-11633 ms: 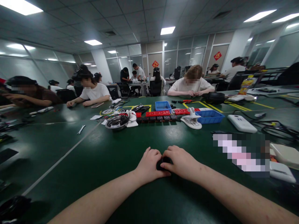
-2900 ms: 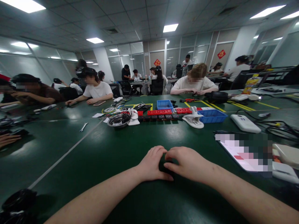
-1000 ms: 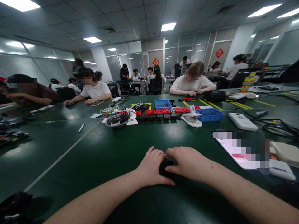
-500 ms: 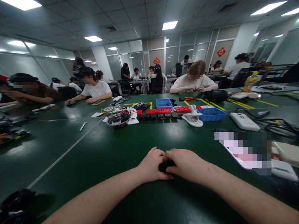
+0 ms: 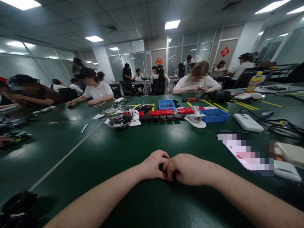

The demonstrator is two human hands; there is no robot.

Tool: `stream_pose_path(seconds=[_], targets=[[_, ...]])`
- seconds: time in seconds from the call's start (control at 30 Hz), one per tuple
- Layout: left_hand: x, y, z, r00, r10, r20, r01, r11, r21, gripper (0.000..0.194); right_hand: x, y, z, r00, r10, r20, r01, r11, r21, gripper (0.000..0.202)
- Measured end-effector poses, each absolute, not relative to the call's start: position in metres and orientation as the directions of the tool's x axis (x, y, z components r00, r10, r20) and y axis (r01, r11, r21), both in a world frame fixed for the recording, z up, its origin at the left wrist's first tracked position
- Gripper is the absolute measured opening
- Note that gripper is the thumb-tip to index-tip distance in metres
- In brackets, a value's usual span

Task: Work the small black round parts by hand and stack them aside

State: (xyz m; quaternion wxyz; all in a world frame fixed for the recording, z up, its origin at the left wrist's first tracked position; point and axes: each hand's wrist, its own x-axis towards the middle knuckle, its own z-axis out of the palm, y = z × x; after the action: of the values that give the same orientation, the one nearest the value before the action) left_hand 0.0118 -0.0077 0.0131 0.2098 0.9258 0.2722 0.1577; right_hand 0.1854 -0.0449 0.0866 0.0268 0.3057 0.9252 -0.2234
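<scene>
Near the middle of the green table point(image 5: 114, 148), my left hand point(image 5: 154, 165) curls round a small black object point(image 5: 163, 167), mostly hidden by the fingers. Pressed against it from the right is my right hand point(image 5: 186, 168), its back turned up and its fingers bent down over the same spot. The fingertips of both hands meet there. Whether the right fingers grip the black object or only touch it is hidden.
Beyond my hands lie red sockets point(image 5: 161, 112), a white clip stand point(image 5: 196, 117), a blue tray point(image 5: 215, 115) and a bowl of cables point(image 5: 119, 120). A phone point(image 5: 247, 155) and white cases are at right, a wrench point(image 5: 84, 128) at left. Several people sit around.
My right hand has rolled over so its back faces up, and its fingers have curled down. Less of the black object shows. My left hand has barely moved.
</scene>
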Motion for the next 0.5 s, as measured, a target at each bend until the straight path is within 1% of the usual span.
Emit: stream_pose_path(seconds=[0.07,0.13,0.23,0.3,0.4,0.5], targets=[[0.012,-0.008,0.013,0.812,0.557,0.175,0.429,-0.772,0.469,0.032,0.184,-0.046,0.087,-0.811,0.560,-0.169,0.575,0.710,-0.406,0.029],[0.013,-0.009,0.014,0.805,0.564,0.186,0.434,-0.773,0.463,0.037,0.183,-0.048,0.090,-0.812,0.573,-0.114,0.560,0.709,-0.429,0.028],[0.014,-0.012,0.017,0.777,0.590,0.221,0.442,-0.760,0.476,0.055,0.181,-0.053,0.099,-0.784,0.620,0.019,0.554,0.714,-0.429,0.026],[0.014,-0.014,0.018,0.768,0.596,0.233,0.440,-0.756,0.485,0.065,0.181,-0.055,0.104,-0.723,0.689,0.052,0.622,0.682,-0.385,0.024],[0.016,-0.017,0.019,0.766,0.602,0.224,0.469,-0.762,0.445,0.069,0.181,-0.054,0.104,-0.626,0.780,-0.020,0.748,0.592,-0.298,0.022],[0.018,-0.019,0.019,0.757,0.616,0.215,0.510,-0.764,0.394,0.068,0.180,-0.052,0.097,-0.553,0.828,-0.096,0.819,0.520,-0.242,0.023]])
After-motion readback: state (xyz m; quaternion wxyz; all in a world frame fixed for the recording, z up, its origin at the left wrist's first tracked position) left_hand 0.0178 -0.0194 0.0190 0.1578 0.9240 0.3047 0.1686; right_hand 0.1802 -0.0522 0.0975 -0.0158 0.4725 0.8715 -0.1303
